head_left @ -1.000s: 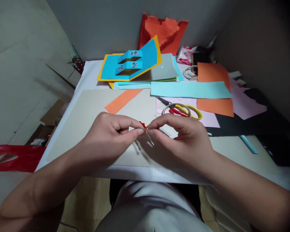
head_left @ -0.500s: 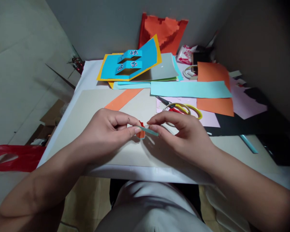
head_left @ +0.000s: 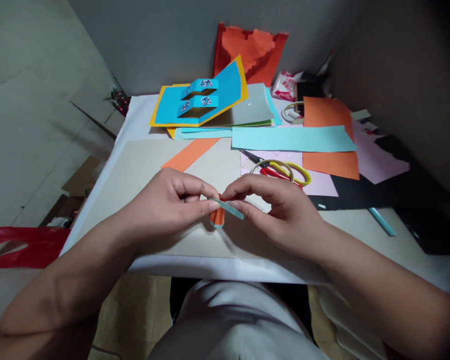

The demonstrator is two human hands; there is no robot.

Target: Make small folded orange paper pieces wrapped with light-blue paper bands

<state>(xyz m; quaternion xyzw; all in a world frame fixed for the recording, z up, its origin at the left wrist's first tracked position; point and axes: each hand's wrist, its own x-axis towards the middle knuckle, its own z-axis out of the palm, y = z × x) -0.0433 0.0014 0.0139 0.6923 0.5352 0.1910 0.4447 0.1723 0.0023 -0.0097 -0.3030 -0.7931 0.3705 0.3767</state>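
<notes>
Between both hands, just above the table, is a small folded orange paper piece with a light blue lower edge. A narrow light blue paper strip crosses over it and slants down to the right. My left hand is closed, thumb and forefinger pinching the strip's left end and the folded piece. My right hand is closed too, its thumb and forefinger at the middle of the strip and the top of the folded piece. Fingertips partly hide where strip and folded piece meet.
Scissors and a tape roll lie beyond my right hand. A long light blue paper strip, orange paper and a blue pop-up card are farther back. A red heart card leans on the wall.
My right hand has moved left, its fingertips now at the folded piece and close to my left fingers. The folded orange piece hangs lower and shows more, and the strip slants more steeply.
</notes>
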